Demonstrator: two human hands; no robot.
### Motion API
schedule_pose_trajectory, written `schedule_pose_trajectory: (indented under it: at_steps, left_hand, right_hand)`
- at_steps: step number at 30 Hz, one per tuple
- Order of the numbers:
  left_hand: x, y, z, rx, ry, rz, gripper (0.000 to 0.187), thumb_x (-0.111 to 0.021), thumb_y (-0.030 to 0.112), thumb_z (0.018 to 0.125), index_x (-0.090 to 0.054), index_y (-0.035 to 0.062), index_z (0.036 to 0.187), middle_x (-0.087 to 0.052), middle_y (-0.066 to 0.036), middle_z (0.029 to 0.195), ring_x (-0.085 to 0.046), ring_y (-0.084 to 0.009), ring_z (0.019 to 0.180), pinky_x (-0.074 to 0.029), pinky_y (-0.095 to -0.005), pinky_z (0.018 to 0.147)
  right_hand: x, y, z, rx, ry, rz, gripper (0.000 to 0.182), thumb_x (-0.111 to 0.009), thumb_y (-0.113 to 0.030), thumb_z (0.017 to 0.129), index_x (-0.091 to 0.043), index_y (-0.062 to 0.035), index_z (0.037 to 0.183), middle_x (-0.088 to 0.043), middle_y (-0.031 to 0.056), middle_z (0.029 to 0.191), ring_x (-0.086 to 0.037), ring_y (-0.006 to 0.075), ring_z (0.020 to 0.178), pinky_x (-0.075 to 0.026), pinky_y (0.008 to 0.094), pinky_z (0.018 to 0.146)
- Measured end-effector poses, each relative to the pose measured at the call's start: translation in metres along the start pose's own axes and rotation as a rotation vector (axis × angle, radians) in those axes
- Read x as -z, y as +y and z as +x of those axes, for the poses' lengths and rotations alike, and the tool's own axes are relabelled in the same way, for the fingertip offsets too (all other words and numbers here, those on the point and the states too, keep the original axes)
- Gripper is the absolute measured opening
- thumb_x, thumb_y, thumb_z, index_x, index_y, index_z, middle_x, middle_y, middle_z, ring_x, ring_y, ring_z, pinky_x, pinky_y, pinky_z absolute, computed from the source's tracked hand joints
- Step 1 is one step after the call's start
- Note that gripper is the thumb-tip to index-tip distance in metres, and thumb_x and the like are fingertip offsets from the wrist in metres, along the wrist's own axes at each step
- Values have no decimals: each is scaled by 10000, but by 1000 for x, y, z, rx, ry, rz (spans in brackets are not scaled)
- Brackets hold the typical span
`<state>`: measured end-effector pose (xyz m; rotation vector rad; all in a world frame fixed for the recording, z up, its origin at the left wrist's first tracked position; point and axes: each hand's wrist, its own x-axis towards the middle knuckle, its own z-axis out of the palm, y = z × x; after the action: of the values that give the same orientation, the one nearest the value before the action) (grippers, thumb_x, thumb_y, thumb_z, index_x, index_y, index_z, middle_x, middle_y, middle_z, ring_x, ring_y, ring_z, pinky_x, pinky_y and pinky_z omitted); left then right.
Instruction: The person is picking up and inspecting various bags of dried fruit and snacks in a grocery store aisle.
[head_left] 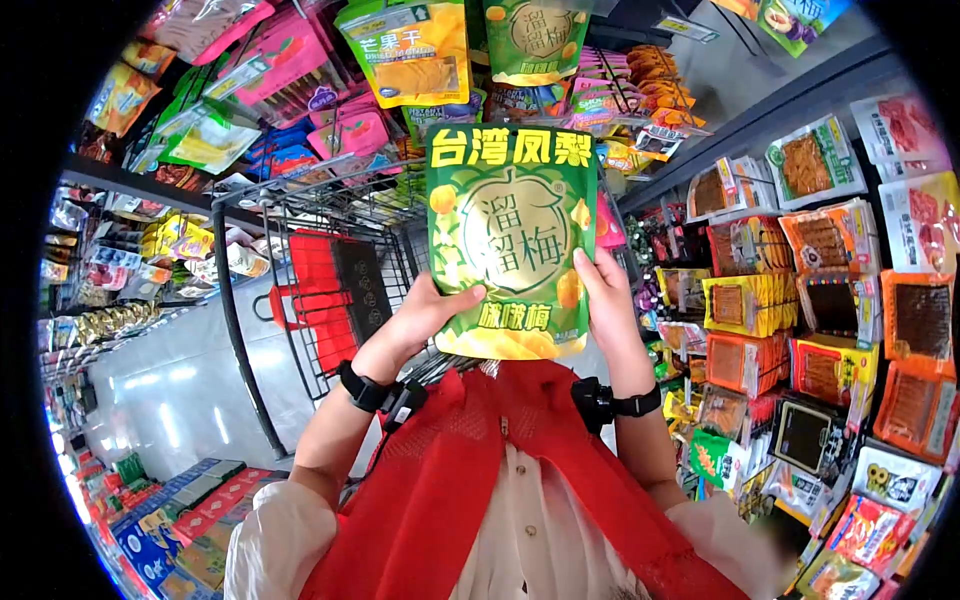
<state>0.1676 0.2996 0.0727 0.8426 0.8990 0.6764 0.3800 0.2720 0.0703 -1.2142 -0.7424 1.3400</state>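
Note:
Both my hands hold up a green and yellow snack pouch (520, 235), upright, its printed front facing me. My left hand (432, 310) grips the lower left edge, thumb lying across the front. On the opposite edge my right hand (605, 290) pinches the side with its thumb in front; the other fingers are mostly hidden behind the pouch. Just above it hangs a similar green pouch (535, 40), and a dried mango bag (405, 50) hangs to that one's left. Behind the held pouch stands a wire shopping cart (245, 330).
A red folding seat panel (322, 300) sits in the cart. Racks of hanging snack packets (745, 305) rise close on my right. More packets (185, 240) line shelves on the left. Stacked boxes (190, 520) stand at lower left, beside the shiny grey floor (185, 390).

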Motion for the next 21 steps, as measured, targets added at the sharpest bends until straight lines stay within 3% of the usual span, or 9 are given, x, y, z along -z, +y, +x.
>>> schedule_pose_trajectory:
  at_steps: [6, 11, 16, 21]
  left_hand:
    - [-3, 11, -30, -17, 83, 108, 266, -578, 63, 786, -508, -51, 1016, -594, -76, 911, -575, -125, 768, -474, -262, 681]
    - [12, 17, -56, -103, 147, 197, 231, -567, 73, 798, -530, -63, 980, -601, -74, 869, -570, -111, 735, -470, -248, 655]
    - [11, 23, -65, -92, 70, 335, 247, -554, 86, 809, -513, -61, 1004, -595, -69, 901, -558, -104, 751, -463, -245, 664]
    - [18, 22, -73, -104, -28, 318, 280, -522, 194, 845, -542, -49, 984, -603, -50, 870, -539, -67, 774, -443, -224, 675]
  right_hand:
    - [-10, -14, -24, -60, -148, -79, 283, -490, -207, 863, -524, 7, 1044, -566, 23, 934, -502, 72, 834, -405, 218, 735]
    - [-41, -18, -33, -29, -319, -104, 309, -553, -145, 814, -475, 7, 1072, -555, 44, 989, -516, 99, 864, -413, 231, 759]
    - [-44, -22, -33, -6, -285, -106, 320, -594, -65, 767, -480, 8, 1056, -564, 50, 975, -529, 112, 872, -426, 245, 758]
    - [-42, -17, -34, 69, -237, -125, 341, -600, -8, 739, -486, 1, 1060, -570, 49, 978, -542, 119, 861, -432, 253, 767]
